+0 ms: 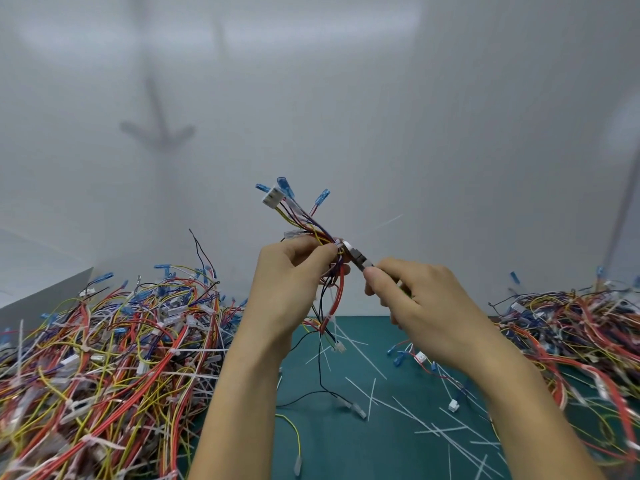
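Wire bundle: the wire bundle (304,221) was held up in the air above the middle of the worktop (346,452). Its blue terminals (288,187) and white connector (272,195) fanned out at the far end, and loose wires hung down towards the worktop.
Left grip: the left grip (291,275) had its fingers curled tight round the bundle's middle.
Right grip: the right grip (426,306) was closed round a small metal tool (356,259), whose tip touched the bundle just right of the left thumb.
Worktop: it was green, with white tie strips (433,429) strewn near and to the right.
Heaps: a left wire heap (104,341) and a right wire heap (571,323) lay tangled on either side.
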`<state>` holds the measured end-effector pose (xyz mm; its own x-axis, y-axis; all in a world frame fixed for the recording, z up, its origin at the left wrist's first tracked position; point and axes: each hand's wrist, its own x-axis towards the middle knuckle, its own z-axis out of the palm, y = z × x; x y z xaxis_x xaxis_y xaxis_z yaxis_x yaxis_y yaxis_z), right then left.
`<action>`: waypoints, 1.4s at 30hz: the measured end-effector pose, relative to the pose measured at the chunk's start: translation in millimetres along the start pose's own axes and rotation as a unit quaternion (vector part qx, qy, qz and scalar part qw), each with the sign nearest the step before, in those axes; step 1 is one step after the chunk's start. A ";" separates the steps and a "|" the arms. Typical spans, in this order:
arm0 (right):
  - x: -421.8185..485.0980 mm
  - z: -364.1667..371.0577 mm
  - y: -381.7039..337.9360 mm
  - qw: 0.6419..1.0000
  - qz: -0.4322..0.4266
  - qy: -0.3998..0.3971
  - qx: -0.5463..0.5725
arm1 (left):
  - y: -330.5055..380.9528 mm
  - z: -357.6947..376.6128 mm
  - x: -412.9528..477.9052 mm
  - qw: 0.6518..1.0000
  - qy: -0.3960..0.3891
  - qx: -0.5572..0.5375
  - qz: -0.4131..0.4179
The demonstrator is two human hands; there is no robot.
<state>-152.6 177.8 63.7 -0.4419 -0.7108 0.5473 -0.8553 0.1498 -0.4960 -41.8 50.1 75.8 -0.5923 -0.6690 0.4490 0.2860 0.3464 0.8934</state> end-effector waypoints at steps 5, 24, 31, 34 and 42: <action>-0.5 -0.4 -1.4 1.000 0.009 -0.002 -0.003 | -0.2 -0.3 0.1 1.000 -0.004 0.001 0.006; 0.3 4.5 0.5 0.999 0.016 -0.002 0.029 | -1.5 2.5 1.0 0.999 0.012 0.012 0.042; 0.4 4.6 1.3 0.998 0.027 0.001 0.057 | -1.5 2.4 1.6 0.998 0.014 0.030 0.052; 0.5 5.7 1.8 0.998 0.029 -0.001 0.061 | -1.6 2.0 1.9 0.998 0.015 0.034 0.054; 2.1 10.4 1.9 0.993 0.038 0.001 0.113 | -1.3 -1.5 2.1 0.998 0.010 0.009 0.056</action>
<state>-152.3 169.5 56.9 -0.5036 -0.7016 0.5041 -0.7369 0.0443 -0.6746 -42.2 47.2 75.6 -0.5420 -0.6382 0.5467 0.3364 0.4314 0.8371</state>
